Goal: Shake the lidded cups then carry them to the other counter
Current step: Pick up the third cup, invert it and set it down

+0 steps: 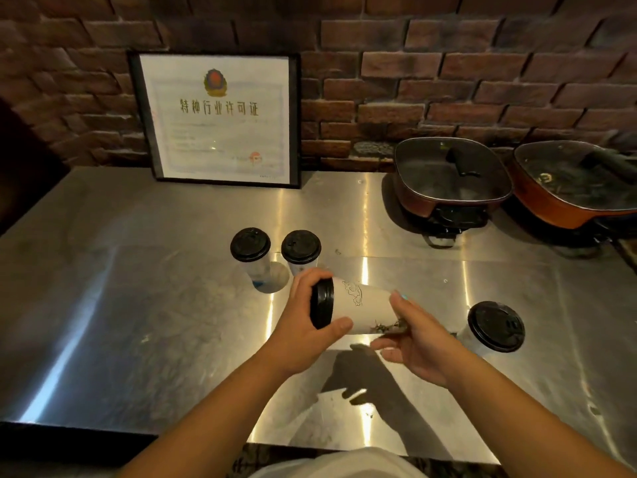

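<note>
Sideways between the left hand (306, 326) and right hand (418, 343), both closed on it, one cup (358, 308) is mid-shake; three cups (250, 250) wait on the surface (138, 305), none carried.

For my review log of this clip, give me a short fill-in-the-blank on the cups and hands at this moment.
1. The held cup lies on its side with its black lid at the ____ hand.
2. The number of lidded cups standing on the steel counter is ____.
3. The lone cup stands on the same side as the person's ____ hand.
4. The framed certificate leans against a ____ wall.

Missing words: left; three; right; brick
</note>
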